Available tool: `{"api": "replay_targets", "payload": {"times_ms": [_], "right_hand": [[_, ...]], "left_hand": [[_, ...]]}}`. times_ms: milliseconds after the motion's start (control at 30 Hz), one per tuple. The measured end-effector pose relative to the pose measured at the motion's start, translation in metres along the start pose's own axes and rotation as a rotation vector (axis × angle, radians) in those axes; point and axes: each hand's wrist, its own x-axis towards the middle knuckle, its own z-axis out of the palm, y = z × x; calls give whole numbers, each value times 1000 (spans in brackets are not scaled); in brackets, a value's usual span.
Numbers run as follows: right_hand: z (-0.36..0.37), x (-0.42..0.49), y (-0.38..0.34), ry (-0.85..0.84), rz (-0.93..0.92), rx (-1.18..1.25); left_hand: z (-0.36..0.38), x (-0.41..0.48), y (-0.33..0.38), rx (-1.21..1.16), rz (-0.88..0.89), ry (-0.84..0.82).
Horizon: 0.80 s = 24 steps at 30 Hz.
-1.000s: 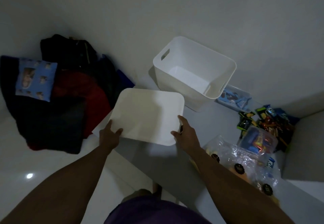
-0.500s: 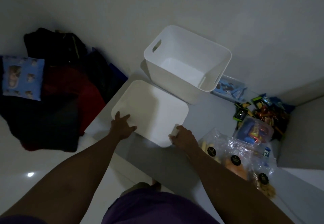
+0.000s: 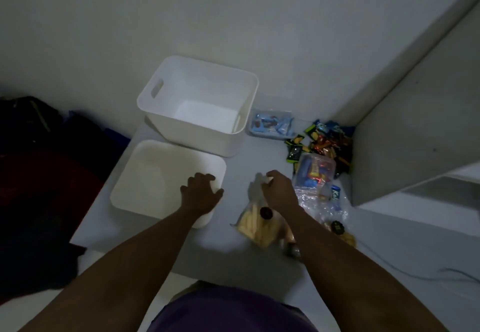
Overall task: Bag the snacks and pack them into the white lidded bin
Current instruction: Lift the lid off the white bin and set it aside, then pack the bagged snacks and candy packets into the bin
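White bin (image 3: 197,108): open and empty, against the wall.
Lid (image 3: 166,181): flat on the bench (image 3: 244,160), touching the bin's front.
Left hand (image 3: 201,192): spread on the lid's right edge.
Right hand (image 3: 279,191): curled, grasp unclear, above a clear bag (image 3: 257,225).
Snacks (image 3: 324,147): heaped in the right corner.
Free bench: between lid and bags.

Light: dim, greyish, no visible source
Shadows: soft, beside the open white plastic bin (image 3: 197,105)
Focus: soft, grainy
Blur: right hand (image 3: 279,191)
Edges: wide-angle bending of walls
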Motion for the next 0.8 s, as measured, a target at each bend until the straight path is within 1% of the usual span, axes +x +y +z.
{"api": "replay_targets", "payload": {"times_ms": [67, 133, 200, 267, 333, 467, 600, 700, 800], "right_hand": [[-22, -6, 23, 101, 77, 11], [-38, -17, 48, 161, 143, 9], [-46, -28, 71, 147, 232, 21], [-50, -39, 87, 90, 324, 53], [-50, -47, 97, 44, 369, 42], [-41, -54, 110, 42, 341, -8], [-42, -56, 114, 73, 343, 139], [-45, -53, 116, 47, 357, 269], [-53, -49, 108, -24, 358, 307]], "left_hand": [[12, -8, 33, -40, 110, -34], [26, -19, 62, -85, 194, -61], [42, -33, 87, -99, 240, -124], [59, -47, 106, -18, 246, -208], [75, -57, 114, 83, 238, -223], [90, -64, 117, 161, 194, -143], [96, -69, 115, 219, 123, -101], [91, -70, 113, 146, 63, -89], [82, -73, 111, -101, -15, -57]]}}
